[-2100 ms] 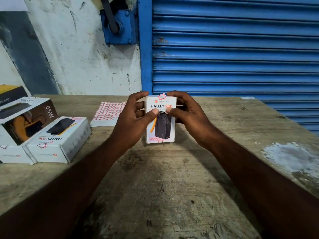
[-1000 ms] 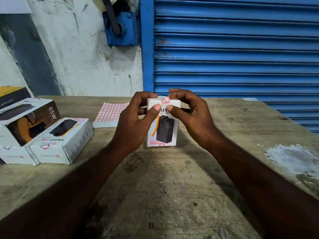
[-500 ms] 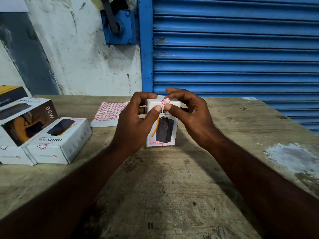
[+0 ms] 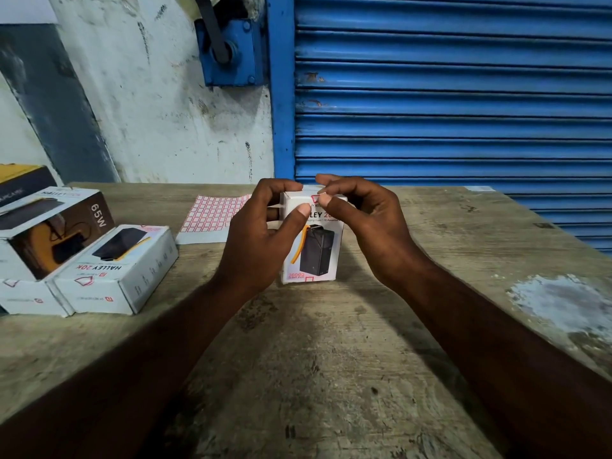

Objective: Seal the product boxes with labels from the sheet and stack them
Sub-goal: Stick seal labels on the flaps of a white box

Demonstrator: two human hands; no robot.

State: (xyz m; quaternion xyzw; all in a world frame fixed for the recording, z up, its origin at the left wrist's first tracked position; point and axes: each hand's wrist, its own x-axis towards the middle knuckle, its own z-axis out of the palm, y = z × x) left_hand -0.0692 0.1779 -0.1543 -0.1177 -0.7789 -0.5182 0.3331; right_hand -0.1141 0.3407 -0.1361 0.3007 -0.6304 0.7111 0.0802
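A white power bank box (image 4: pixel 316 256) stands upright on the wooden table (image 4: pixel 331 376) at the centre. My left hand (image 4: pixel 261 236) grips its left side, thumb across the front. My right hand (image 4: pixel 364 220) holds the top right, thumb pressing a small red-bordered label (image 4: pixel 316 198) folded over the box's top front edge. Another label (image 4: pixel 309 279) sits at the bottom front edge. The label sheet (image 4: pixel 213 215) with a red grid lies flat behind my left hand.
At the left, a white box marked HALLEY 20K (image 4: pixel 119 270) lies flat beside another white box (image 4: pixel 23 296), with a 65W box (image 4: pixel 49 226) stacked on that one. A dark and yellow box (image 4: pixel 23 183) sits behind. A blue roller shutter (image 4: pixel 447 94) rises behind the table.
The label has gone from standing above the top edge to being folded down over it. My right thumb has shifted onto it; the box stays in place.
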